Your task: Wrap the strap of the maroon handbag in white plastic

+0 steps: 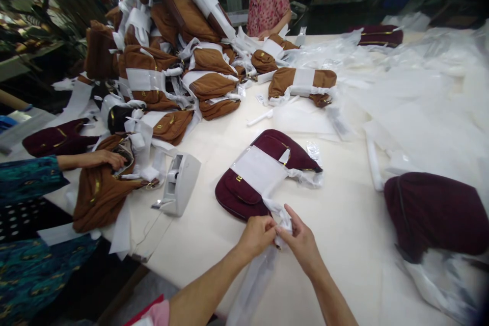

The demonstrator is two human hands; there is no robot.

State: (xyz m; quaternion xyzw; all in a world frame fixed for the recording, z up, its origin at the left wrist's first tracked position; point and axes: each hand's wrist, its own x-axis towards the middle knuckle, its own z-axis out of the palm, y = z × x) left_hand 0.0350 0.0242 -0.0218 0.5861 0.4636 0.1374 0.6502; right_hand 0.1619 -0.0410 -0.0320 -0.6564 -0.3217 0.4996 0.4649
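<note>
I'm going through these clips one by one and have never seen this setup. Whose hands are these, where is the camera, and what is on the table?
There is no machine here. The one picture comes from a camera on a person's head, looking down at their own bare hands. The left hand and right hand meet at the near table edge, pinching a white wrapping strip that trails from a dark red bag with a white band around it. Left of it stands a white tape dispenser. A pile of brown bags fills the far left, and clear plastic sheets cover the right. A co-worker's hand rests on a brown bag at left; another person sits across the table.
</note>
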